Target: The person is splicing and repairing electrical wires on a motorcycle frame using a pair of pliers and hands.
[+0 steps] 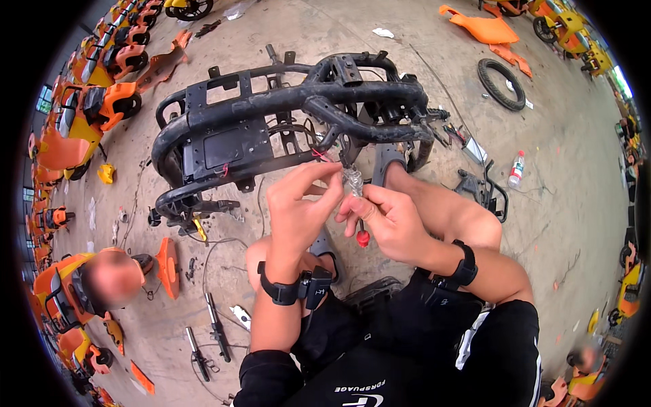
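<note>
My left hand (302, 207) is closed in a pinch, its thumb and forefinger at the upper end of a bunched, clear crinkled plastic wrap (353, 180). From the other side my right hand (390, 220) grips the lower end of the wrap between thumb and fingers. Dark wires run up from it toward the frame. Under my right fingers hangs a small red piece (363, 238) on a dark stem; its kind is unclear. Just beyond my hands, a black tubular scooter frame (251, 112) lies on the floor, pink-red wires (321, 155) showing near its lower tube.
A tyre (501, 84), a plastic bottle (517, 169) and orange panels (481, 28) lie to the right. Two shock absorbers (215, 329) are on the floor at lower left. Rows of orange and yellow scooters (71, 146) line the left side; people appear at both lower sides.
</note>
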